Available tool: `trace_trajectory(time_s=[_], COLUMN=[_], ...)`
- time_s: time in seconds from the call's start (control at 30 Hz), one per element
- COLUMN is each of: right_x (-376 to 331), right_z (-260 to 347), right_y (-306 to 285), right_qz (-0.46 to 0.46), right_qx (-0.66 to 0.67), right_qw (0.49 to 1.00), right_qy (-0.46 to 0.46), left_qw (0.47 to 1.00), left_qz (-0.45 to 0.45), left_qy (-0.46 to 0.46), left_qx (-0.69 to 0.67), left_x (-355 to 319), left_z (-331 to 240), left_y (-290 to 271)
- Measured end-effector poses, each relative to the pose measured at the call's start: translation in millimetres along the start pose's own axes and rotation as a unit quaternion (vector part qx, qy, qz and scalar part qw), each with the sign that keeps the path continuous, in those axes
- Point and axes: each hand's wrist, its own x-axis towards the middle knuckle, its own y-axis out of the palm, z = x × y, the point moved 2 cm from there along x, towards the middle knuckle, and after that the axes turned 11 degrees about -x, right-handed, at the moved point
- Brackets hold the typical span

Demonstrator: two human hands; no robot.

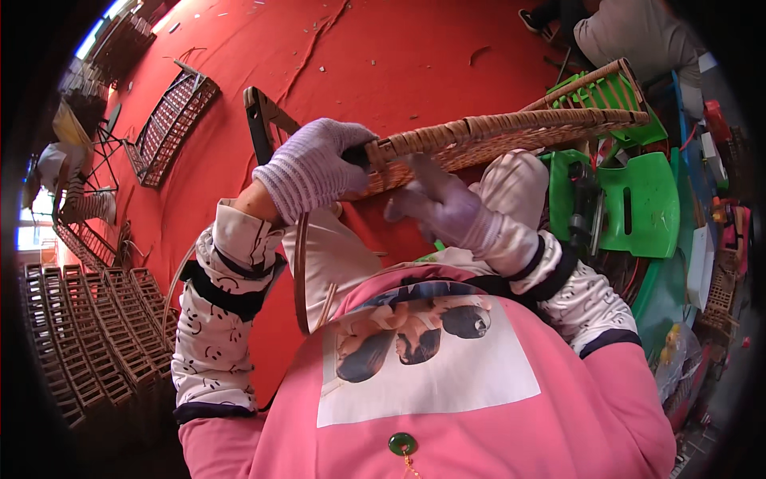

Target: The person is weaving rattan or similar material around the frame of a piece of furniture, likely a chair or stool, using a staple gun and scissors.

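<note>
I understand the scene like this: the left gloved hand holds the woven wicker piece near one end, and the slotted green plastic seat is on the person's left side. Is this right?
Not quite: the head view shows the slotted green plastic seat on the person's right side. The left gloved hand does hold the woven wicker piece near one end.

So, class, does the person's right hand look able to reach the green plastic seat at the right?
Probably yes: the right hand seems to hold nothing, and the green plastic seat is on its side. The person's bent knee lies between, but reaching over it looks possible.
</note>
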Motion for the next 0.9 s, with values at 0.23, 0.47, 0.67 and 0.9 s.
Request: trace_trajectory(time_s=[0.23,0.47,0.67,0.9], right_x=[20.8,13.9,-6.5,-48.4], right_z=[12.6,4.1,26.6,54.6], right_y=[10.2,13.4,5.2,-31.4], right_qz=[0.035,0.007,-0.104,0.119], right_qx=[0.3,0.424,0.081,0.026], right_qw=[0.942,0.89,0.982,0.954], right_qy=[0.147,0.17,0.137,0.275], left_qw=[0.997,0.974,0.953,0.91], left_qz=[-0.022,-0.072,-0.107,-0.146], left_qy=[0.022,0.146,0.16,0.17], left_qx=[0.072,0.155,0.236,0.348], left_x=[-10.1,-15.7,-18.2,-24.1], left_z=[-6.1,-3.2,-7.4,-13.4], left_y=[6.4,9.3,18.5,23.4])
